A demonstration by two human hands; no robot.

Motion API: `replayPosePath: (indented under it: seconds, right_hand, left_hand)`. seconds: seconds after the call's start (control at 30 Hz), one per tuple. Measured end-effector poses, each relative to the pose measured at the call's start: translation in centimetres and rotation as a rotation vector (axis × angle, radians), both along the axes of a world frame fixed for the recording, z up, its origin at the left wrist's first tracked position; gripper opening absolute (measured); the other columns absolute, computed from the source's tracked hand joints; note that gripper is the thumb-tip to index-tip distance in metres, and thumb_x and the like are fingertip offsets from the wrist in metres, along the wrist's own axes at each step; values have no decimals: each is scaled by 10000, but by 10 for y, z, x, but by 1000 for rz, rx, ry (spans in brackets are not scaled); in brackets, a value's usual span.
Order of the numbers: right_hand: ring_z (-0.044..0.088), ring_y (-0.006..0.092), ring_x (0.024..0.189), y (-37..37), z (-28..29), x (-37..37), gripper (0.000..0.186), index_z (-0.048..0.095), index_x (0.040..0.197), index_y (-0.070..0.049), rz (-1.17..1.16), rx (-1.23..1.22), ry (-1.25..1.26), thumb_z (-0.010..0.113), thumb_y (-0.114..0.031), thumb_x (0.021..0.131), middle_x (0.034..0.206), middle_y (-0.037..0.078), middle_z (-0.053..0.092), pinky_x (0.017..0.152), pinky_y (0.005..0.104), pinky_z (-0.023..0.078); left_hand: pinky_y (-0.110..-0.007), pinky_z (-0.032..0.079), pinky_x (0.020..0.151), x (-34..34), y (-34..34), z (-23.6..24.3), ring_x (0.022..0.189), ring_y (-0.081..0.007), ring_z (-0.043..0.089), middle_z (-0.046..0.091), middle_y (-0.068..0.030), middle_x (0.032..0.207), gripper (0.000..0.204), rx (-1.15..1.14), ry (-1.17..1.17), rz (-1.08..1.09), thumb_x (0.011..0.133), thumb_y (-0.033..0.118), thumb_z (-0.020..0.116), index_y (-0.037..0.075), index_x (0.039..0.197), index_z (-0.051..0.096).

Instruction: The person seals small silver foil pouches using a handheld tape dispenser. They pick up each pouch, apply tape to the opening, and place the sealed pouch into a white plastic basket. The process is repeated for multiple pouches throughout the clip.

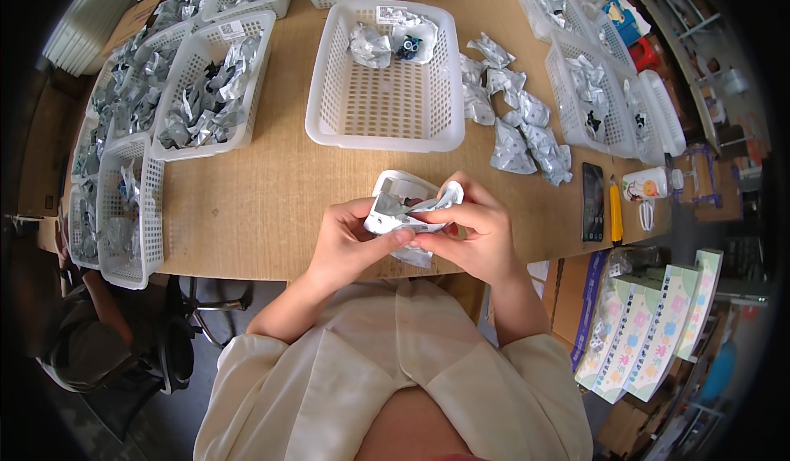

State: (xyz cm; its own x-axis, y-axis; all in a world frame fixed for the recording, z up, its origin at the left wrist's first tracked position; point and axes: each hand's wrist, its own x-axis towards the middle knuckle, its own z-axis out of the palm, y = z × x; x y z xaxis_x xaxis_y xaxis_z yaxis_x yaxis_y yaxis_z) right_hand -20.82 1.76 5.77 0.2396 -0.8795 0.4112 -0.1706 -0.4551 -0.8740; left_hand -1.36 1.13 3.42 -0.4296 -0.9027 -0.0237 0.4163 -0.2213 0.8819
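Note:
Close to the table's front edge, both hands hold a white and silver foil packet. My left hand pinches its left side, thumb in front. On the other side the fingers of my right hand are closed on a raised white corner and the packet's lower edge. Behind it shows a pale, round-cornered white piece; whether it belongs to the packet I cannot tell. What is inside is hidden. Beyond my hands stands a white perforated basket with an opened foil pouch showing small dark parts, beside a crumpled pouch.
Several foil pouches lie right of the basket. More baskets with pouches fill the left side and the far right. A phone, a yellow cutter and a printed can are at right. Another person sits lower left.

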Motion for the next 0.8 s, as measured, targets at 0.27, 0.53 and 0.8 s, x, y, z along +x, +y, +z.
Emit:
replayPosePath:
  seconds: [0.27,0.53,0.8]
  right_hand:
    - [559,189,892,0,1,0,272,675,912,-5,-16,-63,157,812,-27,678,986,91,514,656,296,493]
    - [599,155,834,6,-9,1,411,642,1029,-19,-145,-37,-18,835,-41,666,1080,99,555,606,248,501]
    - [597,134,895,12,-25,7,155,603,984,54,-121,288,-464,659,68,840,1022,88,593,700,267,502]
  left_hand:
    - [-260,529,771,-2,0,-16,870,-101,636,688,-74,969,220,70,8,-41,886,44,652,-48,1084,624]
    - [-277,507,795,-12,-3,-14,893,-102,610,657,-58,1006,207,0,23,111,882,43,640,-5,1077,594]
    - [-297,490,849,-20,-5,-3,946,-133,600,641,-86,1032,200,-95,32,166,859,-10,639,-2,1049,575]
